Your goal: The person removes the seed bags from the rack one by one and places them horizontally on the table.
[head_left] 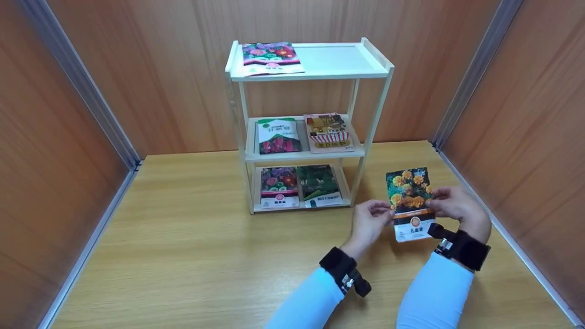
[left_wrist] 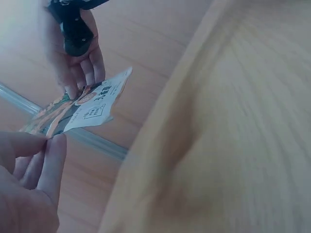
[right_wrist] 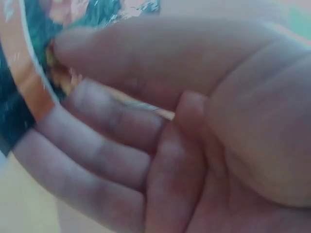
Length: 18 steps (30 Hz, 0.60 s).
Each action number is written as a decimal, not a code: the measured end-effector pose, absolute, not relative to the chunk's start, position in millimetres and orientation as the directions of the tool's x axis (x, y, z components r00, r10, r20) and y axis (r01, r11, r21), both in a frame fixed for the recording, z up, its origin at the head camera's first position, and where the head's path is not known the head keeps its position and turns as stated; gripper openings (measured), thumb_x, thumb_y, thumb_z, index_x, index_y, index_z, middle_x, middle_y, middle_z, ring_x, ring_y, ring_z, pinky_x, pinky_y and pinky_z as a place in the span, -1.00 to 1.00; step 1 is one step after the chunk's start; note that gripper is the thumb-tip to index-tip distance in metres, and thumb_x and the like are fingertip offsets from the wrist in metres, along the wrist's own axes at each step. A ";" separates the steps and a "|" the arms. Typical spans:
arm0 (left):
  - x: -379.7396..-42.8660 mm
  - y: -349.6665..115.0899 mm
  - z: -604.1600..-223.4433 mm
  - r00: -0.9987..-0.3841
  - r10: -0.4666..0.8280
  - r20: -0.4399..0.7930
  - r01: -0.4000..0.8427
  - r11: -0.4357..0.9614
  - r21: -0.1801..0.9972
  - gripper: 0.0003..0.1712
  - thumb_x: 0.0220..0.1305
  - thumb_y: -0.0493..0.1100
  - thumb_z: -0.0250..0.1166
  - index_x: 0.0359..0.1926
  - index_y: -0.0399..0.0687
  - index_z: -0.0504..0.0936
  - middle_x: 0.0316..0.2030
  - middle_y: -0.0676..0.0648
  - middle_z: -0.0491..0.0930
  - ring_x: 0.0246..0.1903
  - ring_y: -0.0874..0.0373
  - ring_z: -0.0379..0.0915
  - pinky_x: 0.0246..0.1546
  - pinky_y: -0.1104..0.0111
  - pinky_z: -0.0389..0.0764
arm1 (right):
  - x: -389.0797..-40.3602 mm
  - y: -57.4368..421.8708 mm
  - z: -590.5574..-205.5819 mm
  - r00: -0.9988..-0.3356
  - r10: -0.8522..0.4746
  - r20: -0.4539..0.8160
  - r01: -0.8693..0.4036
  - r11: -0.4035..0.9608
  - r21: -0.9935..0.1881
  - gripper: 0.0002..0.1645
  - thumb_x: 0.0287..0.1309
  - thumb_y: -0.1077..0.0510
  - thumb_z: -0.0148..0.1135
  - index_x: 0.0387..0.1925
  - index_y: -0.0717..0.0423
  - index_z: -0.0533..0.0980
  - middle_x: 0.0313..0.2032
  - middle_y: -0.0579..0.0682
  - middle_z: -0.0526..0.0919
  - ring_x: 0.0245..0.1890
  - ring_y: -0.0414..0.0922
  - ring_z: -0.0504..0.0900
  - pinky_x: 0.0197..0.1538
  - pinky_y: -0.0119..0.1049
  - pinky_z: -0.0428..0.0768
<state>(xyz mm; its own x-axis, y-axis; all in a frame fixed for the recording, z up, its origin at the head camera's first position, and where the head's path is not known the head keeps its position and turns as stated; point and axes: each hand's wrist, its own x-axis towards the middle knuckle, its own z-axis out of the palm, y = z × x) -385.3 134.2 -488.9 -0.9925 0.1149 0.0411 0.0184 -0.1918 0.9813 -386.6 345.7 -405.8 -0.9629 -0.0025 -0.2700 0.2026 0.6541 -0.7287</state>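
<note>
A seed packet (head_left: 410, 201) printed with orange flowers is held up above the table, right of the shelf. Its left edge is pinched by my left hand (head_left: 369, 222), thumb against fingers, as the left wrist view also shows on the packet (left_wrist: 87, 108). My right hand (head_left: 461, 210) grips the right edge, the thumb lying over the printed flowers. In the right wrist view the thumb (right_wrist: 112, 51) presses on the packet's front, with the fingers behind it. The packet is raised off the table and tilted, its white lower end toward me.
A white three-tier shelf (head_left: 305, 156) stands at the back middle. One flower packet (head_left: 273, 58) lies on its top tier. The middle tier bears a green-white packet (head_left: 279, 135) and a gold one (head_left: 330, 132); the bottom bears a flower packet (head_left: 279, 187) and a dark green one (head_left: 319, 185). Wooden panels enclose the table (head_left: 183, 256).
</note>
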 end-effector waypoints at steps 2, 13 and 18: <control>-388.9 138.1 -496.9 -0.995 0.101 -0.021 -0.036 -0.153 0.988 -0.81 0.09 -0.41 0.36 -0.30 -0.05 0.68 -0.41 0.00 0.62 -0.43 0.17 0.60 -0.36 0.32 0.67 | -393.0 347.6 -414.5 -0.947 0.020 -0.320 0.255 0.654 -0.712 -0.35 0.30 0.13 0.11 0.27 0.42 0.18 0.12 0.40 0.37 -0.04 0.11 0.57 0.05 -0.07 0.55; -400.4 145.3 -532.0 -0.982 0.004 -0.189 -0.188 0.070 0.980 -0.91 0.00 -0.41 0.41 -0.44 -0.17 0.72 -0.58 0.01 0.61 -0.58 0.12 0.62 -0.53 0.34 0.65 | -414.0 347.1 -462.4 -0.901 0.107 -0.420 0.386 0.639 -0.665 -0.67 0.09 0.27 0.28 -0.10 0.36 0.51 -0.32 0.09 0.62 -0.32 -0.05 0.57 -0.21 -0.18 0.61; -403.0 146.0 -528.2 -0.968 0.008 -0.251 -0.242 0.232 0.942 -0.91 0.04 -0.30 0.43 -0.52 -0.07 0.70 -0.60 0.05 0.57 -0.61 0.22 0.54 -0.58 0.40 0.59 | -418.0 347.2 -473.3 -0.886 0.137 -0.443 0.407 0.689 -0.600 -0.77 0.00 0.23 0.36 -0.27 0.29 0.61 -0.40 0.06 0.63 -0.40 -0.07 0.56 -0.34 -0.26 0.56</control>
<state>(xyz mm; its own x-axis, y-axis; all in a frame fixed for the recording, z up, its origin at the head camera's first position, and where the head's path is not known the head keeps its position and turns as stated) -403.0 146.0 -528.2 -0.9681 0.0076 -0.2505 -0.2420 0.2321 0.9421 -418.0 347.2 -473.3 -0.8858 0.1368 -0.4434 0.4066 0.6891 -0.5998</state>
